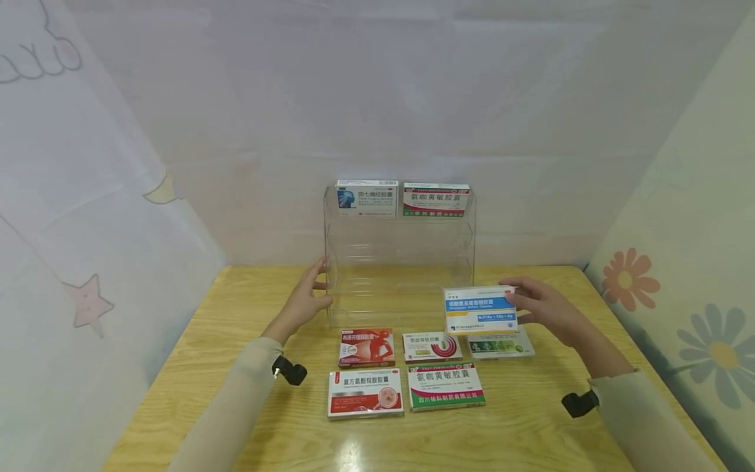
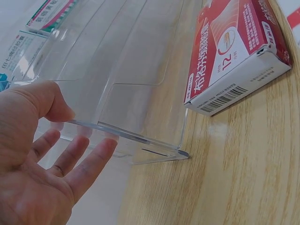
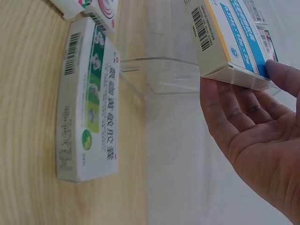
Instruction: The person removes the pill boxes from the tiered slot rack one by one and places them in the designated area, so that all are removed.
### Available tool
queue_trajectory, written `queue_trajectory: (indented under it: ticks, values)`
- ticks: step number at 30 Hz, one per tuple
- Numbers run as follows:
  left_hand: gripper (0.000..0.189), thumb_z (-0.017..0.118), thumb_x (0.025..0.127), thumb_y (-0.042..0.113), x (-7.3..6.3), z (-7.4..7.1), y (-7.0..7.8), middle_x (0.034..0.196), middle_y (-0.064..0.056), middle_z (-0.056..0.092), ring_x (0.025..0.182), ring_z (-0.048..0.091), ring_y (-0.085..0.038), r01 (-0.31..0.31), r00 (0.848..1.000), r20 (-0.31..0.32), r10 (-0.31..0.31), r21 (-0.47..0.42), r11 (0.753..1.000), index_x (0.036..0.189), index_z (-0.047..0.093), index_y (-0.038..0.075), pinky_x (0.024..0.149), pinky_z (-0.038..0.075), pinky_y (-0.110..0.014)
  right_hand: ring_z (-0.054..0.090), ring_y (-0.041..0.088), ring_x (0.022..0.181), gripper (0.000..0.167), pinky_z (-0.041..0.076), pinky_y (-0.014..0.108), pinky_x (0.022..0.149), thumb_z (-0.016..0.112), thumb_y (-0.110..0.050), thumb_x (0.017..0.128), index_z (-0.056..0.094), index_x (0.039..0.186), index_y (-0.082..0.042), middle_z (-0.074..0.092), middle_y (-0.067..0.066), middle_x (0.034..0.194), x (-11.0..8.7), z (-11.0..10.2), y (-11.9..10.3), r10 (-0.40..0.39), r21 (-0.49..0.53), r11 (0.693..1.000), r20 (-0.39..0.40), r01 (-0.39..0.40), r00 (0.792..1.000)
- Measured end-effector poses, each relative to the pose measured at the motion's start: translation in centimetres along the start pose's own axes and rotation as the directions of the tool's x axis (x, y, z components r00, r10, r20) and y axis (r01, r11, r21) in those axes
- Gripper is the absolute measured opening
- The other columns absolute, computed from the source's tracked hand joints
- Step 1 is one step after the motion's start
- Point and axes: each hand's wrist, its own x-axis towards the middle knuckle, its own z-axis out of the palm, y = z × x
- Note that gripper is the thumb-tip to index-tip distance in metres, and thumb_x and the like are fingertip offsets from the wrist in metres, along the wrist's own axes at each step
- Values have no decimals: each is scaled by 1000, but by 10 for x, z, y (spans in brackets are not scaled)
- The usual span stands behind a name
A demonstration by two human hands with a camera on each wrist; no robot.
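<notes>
A clear plastic tiered display rack [image 1: 401,288] stands at the back of the table. My left hand [image 1: 303,301] pinches its left side panel [image 2: 136,136], thumb on one face and fingers on the other. With thumb and fingers, my right hand [image 1: 545,308] holds a blue, white and yellow medicine box [image 1: 480,311] by its right end. That box is raised in front of the rack's lower right part, its printed face toward me. Below it, a white and green medicine box [image 3: 89,103] lies on the table, partly hidden in the head view.
On the top tier stand a white-blue box [image 1: 367,200] and a green-red box [image 1: 436,202]. Before the rack lie a red box [image 1: 366,347], a small white box [image 1: 432,347], a red-white box [image 1: 364,393] and a larger green-white box [image 1: 446,387] on the wooden table [image 1: 194,367].
</notes>
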Motion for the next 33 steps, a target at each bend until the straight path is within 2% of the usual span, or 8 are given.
queue_trajectory:
  ticks: [3, 9, 15, 19, 22, 28, 33]
  values:
    - [91, 61, 88, -7, 0, 0, 0, 160, -24, 26, 131, 46, -47, -4, 1000, -1, 4, -2, 1000, 164, 12, 11, 77, 52, -35, 64, 31, 111, 58, 57, 42, 88, 56, -35, 104, 41, 150, -3, 54, 25, 138, -8, -2, 6, 7, -7, 1000, 9, -7, 1000]
    - [91, 61, 89, -6, -1, 0, 0, 161, -23, 25, 132, 45, -48, 2, 1000, 4, -2, -15, 1000, 164, 13, 12, 77, 52, -36, 64, 31, 110, 63, 57, 42, 88, 57, -37, 103, 38, 152, -2, 54, 25, 137, -20, -6, 19, 71, -26, 997, 18, -70, 997]
    - [90, 60, 88, -7, 0, 0, 0, 159, -26, 25, 130, 44, -50, -8, 1000, 7, 8, -11, 1000, 163, 11, 7, 74, 51, -34, 65, 31, 109, 64, 56, 42, 87, 54, -37, 104, 35, 153, -1, 58, 22, 134, -34, -13, 29, 116, -13, 993, 65, -115, 991]
    - [90, 59, 89, -8, 0, 0, 1, 161, -24, 24, 131, 44, -50, -1, 1000, 9, 1, -12, 1000, 163, 12, 9, 73, 51, -34, 65, 31, 109, 64, 56, 43, 87, 52, -37, 105, 33, 153, 1, 59, 19, 132, -41, -19, 37, 135, -12, 991, 94, -135, 986]
    - [91, 60, 89, -8, 4, 0, -6, 161, -22, 24, 132, 44, -49, 8, 1000, 9, -8, -16, 1000, 164, 12, 12, 74, 51, -35, 65, 30, 109, 64, 56, 44, 87, 51, -36, 106, 32, 154, 2, 60, 19, 132, -46, -25, 44, 143, -8, 990, 107, -142, 984]
    - [95, 61, 90, -6, 17, 4, -37, 163, -18, 23, 133, 43, -47, -2, 1000, -4, 2, -20, 1000, 165, 9, 21, 74, 51, -37, 66, 29, 110, 64, 57, 42, 86, 50, -36, 106, 31, 154, 2, 61, 18, 132, -55, -32, 54, 176, 6, 984, 126, -179, 976]
    - [96, 62, 89, -4, 19, 4, -44, 162, -13, 25, 132, 46, -42, -15, 1000, -19, 15, -8, 1000, 164, 11, 28, 74, 51, -36, 66, 29, 110, 63, 57, 44, 87, 48, -35, 107, 30, 153, 5, 62, 17, 132, -62, -35, 62, 194, 28, 979, 166, -201, 967]
